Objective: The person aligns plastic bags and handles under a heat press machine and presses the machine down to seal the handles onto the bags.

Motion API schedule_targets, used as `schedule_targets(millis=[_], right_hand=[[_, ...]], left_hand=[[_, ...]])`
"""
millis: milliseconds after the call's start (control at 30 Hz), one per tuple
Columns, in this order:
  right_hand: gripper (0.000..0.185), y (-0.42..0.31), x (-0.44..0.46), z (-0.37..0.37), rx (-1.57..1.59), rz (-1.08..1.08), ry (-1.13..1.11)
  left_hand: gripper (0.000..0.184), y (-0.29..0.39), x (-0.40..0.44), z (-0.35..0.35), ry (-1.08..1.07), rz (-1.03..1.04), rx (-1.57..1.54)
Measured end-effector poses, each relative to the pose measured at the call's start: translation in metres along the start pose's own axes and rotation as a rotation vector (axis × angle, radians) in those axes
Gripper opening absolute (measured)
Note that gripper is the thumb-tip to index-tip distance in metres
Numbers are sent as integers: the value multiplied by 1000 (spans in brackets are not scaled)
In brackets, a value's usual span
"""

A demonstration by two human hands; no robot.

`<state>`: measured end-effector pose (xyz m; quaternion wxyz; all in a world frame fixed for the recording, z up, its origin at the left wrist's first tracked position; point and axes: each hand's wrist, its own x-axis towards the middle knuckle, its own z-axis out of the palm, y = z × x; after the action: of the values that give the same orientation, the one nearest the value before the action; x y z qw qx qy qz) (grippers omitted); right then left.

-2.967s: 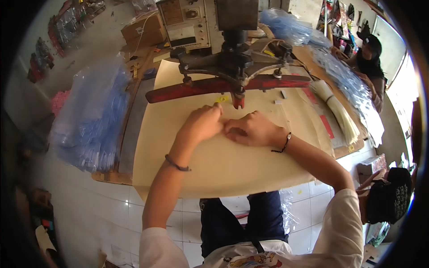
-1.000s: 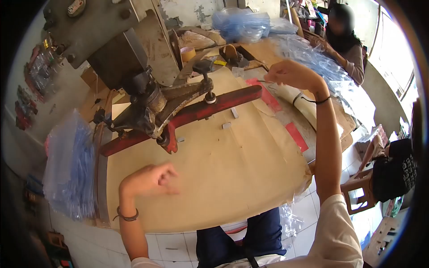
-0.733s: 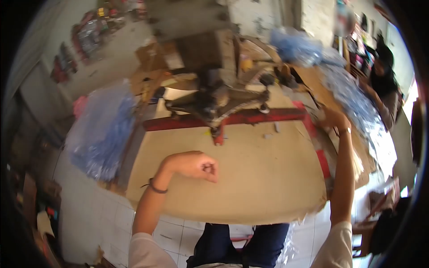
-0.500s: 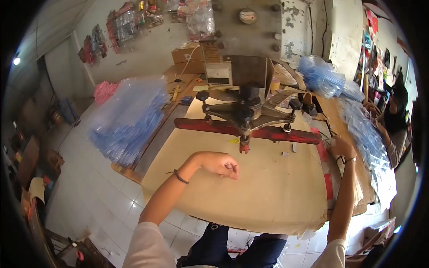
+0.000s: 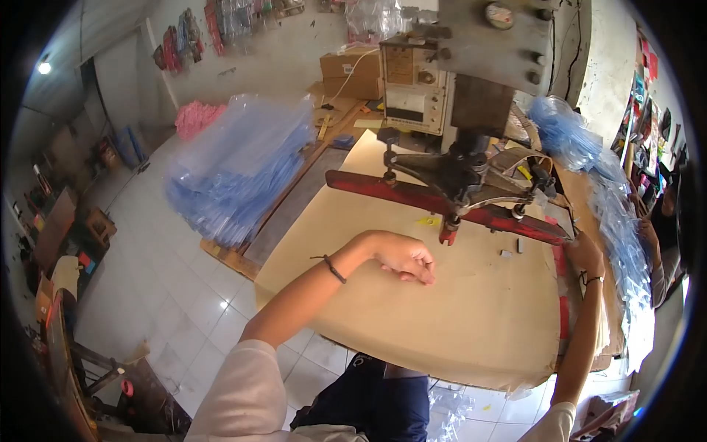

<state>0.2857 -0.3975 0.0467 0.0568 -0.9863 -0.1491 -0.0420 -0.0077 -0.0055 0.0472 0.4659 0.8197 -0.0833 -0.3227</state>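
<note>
My left hand [image 5: 405, 256] rests over the tan sheet [image 5: 449, 317] on the worktable, its fingers curled into a loose fist with nothing visible in them. In front of it is the long red bar [image 5: 383, 193] of a press, hung from a dark three-armed metal bracket [image 5: 471, 177]. My right hand [image 5: 584, 254] is at the table's right side, beside the bar's right end. Its fingers point away from me and are mostly hidden, so what they touch does not show. Two small blocks and a yellow scrap [image 5: 428, 221] lie on the sheet near the bar.
A stack of clear bluish plastic bags [image 5: 239, 173] lies at left, with a pink bundle [image 5: 197, 119] behind. More plastic bags [image 5: 626, 243] lie along the right side, where another person [image 5: 663, 250] is at work. A control box [image 5: 414, 92] and a cardboard box [image 5: 350, 74] stand at the back.
My view has turned left, so the press, sheet and hands appear further right. The fingers of my left hand have loosened slightly. My right hand stays at the right side of the table.
</note>
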Motion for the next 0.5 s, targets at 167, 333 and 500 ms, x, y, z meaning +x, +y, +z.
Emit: schedule_targets(millis=[167, 333, 500], right_hand=[[44, 4, 13, 16, 5, 29, 76], [45, -7, 7, 16, 15, -37, 156], [35, -36, -21, 4, -2, 46, 320]], left_hand=[[31, -19, 13, -6, -21, 75, 7], [35, -16, 15, -6, -24, 65, -7], [40, -25, 18, -12, -73, 154, -89]])
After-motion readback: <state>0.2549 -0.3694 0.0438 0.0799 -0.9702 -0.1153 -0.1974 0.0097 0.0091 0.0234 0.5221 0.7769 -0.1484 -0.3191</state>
